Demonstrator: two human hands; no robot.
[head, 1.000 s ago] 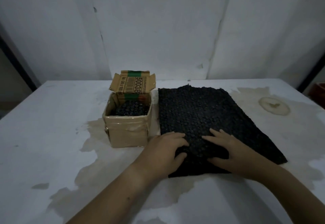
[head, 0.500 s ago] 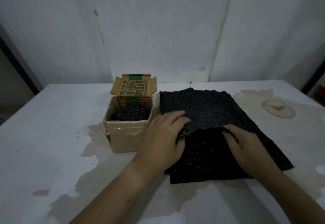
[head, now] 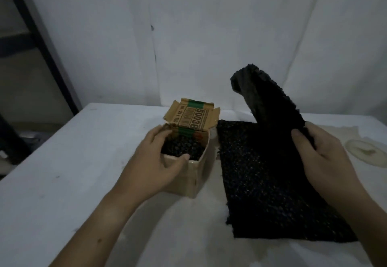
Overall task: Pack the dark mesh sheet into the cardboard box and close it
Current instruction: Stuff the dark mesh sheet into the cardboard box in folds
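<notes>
Head view: my right hand [head: 320, 153] pinches the dark mesh sheet [head: 270, 107] at its edge, lifted just right of the cardboard box [head: 191, 176]. It looks light, springy and foldable. My left hand [head: 155, 162] grips the box rim.

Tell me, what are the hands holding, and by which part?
The right hand pinches the lifted dark mesh sheet by its lower edge; the left hand grips the open brown cardboard box by its near-left rim.
</notes>
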